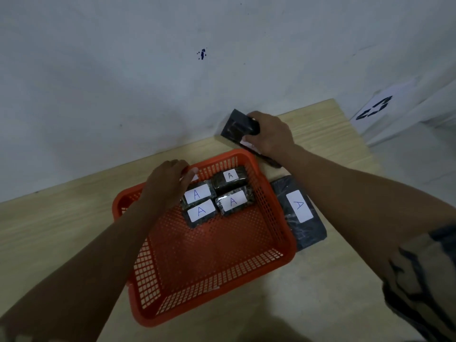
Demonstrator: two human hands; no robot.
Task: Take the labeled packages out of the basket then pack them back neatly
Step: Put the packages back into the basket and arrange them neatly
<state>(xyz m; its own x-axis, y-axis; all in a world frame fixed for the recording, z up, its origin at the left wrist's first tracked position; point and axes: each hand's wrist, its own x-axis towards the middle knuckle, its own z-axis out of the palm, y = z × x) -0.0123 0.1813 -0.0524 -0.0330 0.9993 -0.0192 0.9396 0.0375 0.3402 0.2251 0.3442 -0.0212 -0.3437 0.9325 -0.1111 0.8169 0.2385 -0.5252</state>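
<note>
An orange mesh basket (276,253) sits on a light wooden table. Several small dark wrapped packages with white "A" labels (200,211) lie in its far half. My left hand (167,183) rests inside the basket at the far left, fingers on a package whose white label peeks out beside them. My right hand (269,134) is beyond the basket's far right corner, closed on a large dark flat package (234,125) held tilted above the table. Another large dark package with an "A" label (299,213) lies flat on the table against the basket's right side.
A grey-white wall runs along the table's far edge (148,154), with a blue ink spot on it. A white sheet with a black mark (375,108) leans at the far right. The table's near right part (333,280) is bare wood.
</note>
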